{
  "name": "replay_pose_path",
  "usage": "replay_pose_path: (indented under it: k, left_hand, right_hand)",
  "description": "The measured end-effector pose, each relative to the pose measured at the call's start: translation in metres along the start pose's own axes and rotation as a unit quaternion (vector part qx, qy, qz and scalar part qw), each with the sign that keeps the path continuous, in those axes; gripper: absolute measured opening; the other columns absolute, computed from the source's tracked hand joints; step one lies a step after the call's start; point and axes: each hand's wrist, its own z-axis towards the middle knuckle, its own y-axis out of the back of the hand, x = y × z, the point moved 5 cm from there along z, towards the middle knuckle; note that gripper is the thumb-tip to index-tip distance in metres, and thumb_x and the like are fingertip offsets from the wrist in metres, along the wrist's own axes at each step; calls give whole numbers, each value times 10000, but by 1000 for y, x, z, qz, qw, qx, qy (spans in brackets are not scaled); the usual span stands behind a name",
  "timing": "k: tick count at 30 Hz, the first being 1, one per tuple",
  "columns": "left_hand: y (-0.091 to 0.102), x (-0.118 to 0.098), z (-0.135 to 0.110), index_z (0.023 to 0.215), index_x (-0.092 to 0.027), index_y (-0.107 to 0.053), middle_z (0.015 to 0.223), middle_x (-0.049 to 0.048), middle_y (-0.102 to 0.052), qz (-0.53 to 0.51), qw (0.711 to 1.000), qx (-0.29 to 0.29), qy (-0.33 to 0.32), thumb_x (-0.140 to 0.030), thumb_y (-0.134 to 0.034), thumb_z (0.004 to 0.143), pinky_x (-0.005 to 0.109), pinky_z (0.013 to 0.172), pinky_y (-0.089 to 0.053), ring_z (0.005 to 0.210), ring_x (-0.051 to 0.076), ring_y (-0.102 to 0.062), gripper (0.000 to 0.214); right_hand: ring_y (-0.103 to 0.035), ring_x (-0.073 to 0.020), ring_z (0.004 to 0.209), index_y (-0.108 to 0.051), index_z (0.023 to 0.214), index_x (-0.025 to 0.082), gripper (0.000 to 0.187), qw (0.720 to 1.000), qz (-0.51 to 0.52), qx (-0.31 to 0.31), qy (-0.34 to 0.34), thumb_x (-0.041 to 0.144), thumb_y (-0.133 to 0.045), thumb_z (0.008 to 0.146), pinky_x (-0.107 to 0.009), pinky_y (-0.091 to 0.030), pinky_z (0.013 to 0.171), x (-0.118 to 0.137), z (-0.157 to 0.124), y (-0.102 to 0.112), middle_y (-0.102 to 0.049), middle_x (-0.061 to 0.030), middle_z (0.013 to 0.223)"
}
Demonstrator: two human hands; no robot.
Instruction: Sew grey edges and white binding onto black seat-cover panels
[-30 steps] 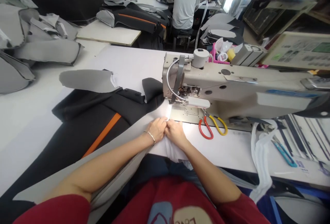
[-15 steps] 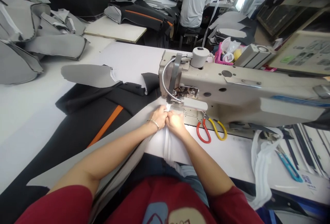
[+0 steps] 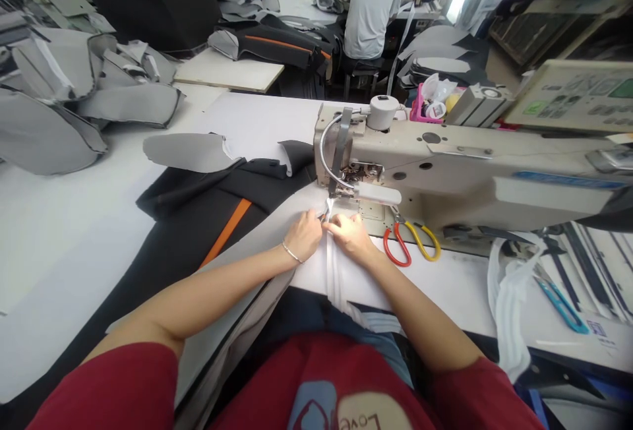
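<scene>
Strip of flat white fabric tape (image 3: 334, 268) runs down from the needle area of the cream-coloured metal sewing machine (image 3: 475, 159), passes between the hands and drops over the near table edge toward the person's lap. The right hand (image 3: 350, 235) has its fingers bent and its thumb and fingertips pinching the tape just in front of the needle area. The left hand (image 3: 303, 235), a thin pale bracelet (image 3: 293, 254) at its wrist, is closed just beside it, fingertips at the tape and the edge of a long light-grey fabric panel (image 3: 271, 232) — which layer it pinches cannot be told. That panel slopes down under the left forearm, lying over thick black fabric (image 3: 198, 225) crossed by a bright orange stripe (image 3: 227, 229). Right of the hands, scissors with one red and one yellow handle (image 3: 399, 220) lie partly on the machine's bed — near the right hand, not touching it. Farther off, a person in a pale grey shirt (image 3: 373, 8) sits facing away.
</scene>
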Motion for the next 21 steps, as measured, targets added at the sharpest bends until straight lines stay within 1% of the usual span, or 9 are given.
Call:
replay_pose_path:
  k: [2,3,5,6,9,11,13,16,21]
  left_hand:
    - [-3,6,-4,833,-85,-562,970,135,-519,-35,999,-33,-15,-63,-412,670,316,727,-448,894,221,-484,223]
    - [-5,9,-5,840,-88,-568,992,129,-530,-60,996,-54,-30,-60,-423,654,312,767,-446,914,215,-489,237]
    - [-5,16,-4,836,-110,-582,1005,103,-560,-118,987,-87,-62,-63,-450,621,301,828,-436,925,196,-510,257]
    - [-4,20,-2,820,-126,-591,994,85,-578,-147,982,-95,-74,-70,-463,606,294,839,-436,915,186,-525,255]
    - [0,28,3,724,-160,-610,934,42,-625,-210,969,-75,-104,-97,-489,573,266,811,-455,863,165,-566,203]
    - [3,29,7,669,-164,-612,879,30,-643,-218,968,-49,-110,-117,-500,561,248,765,-467,823,163,-582,163]
    - [4,28,9,635,-165,-610,809,24,-649,-209,972,-31,-105,-139,-507,558,238,717,-469,780,163,-589,131]
    - [3,25,11,622,-163,-608,742,26,-644,-187,978,-16,-94,-164,-508,570,231,669,-459,747,166,-586,112]
    - [-5,19,10,631,-164,-609,715,33,-635,-158,981,17,-107,-189,-497,603,239,651,-439,739,169,-574,118]
  right_hand:
    - [-449,-120,673,-579,923,227,276,1000,5,-7,8,123,-343,824,-295,-223,679,9,-3,-4,-550,-35,811]
    - [-457,-115,667,-593,862,213,261,999,25,-19,-13,109,-360,809,-293,-229,681,10,-3,-5,-561,-30,799]
    - [-482,-107,654,-605,764,188,215,989,100,-49,-93,89,-414,758,-280,-253,686,8,-5,-10,-589,-17,774]
    - [-496,-105,642,-609,733,181,182,977,147,-62,-143,95,-448,732,-271,-271,687,6,-6,-12,-602,-9,753]
    - [-520,-109,588,-630,670,185,110,926,259,-84,-262,148,-527,676,-254,-324,675,4,-12,-21,-623,15,654]
    - [-530,-117,583,-647,659,201,127,905,284,-94,-303,150,-531,657,-254,-346,677,8,-13,-24,-630,25,626]
    - [-537,-121,592,-657,653,213,152,896,282,-101,-326,143,-522,644,-256,-358,690,14,-13,-24,-636,31,622]
    - [-542,-122,604,-662,649,222,162,894,265,-100,-346,166,-510,649,-264,-362,721,22,-11,-23,-638,35,619]
    - [-555,-120,644,-647,665,220,202,908,248,-76,-330,145,-460,657,-277,-357,763,24,-7,-18,-647,35,684]
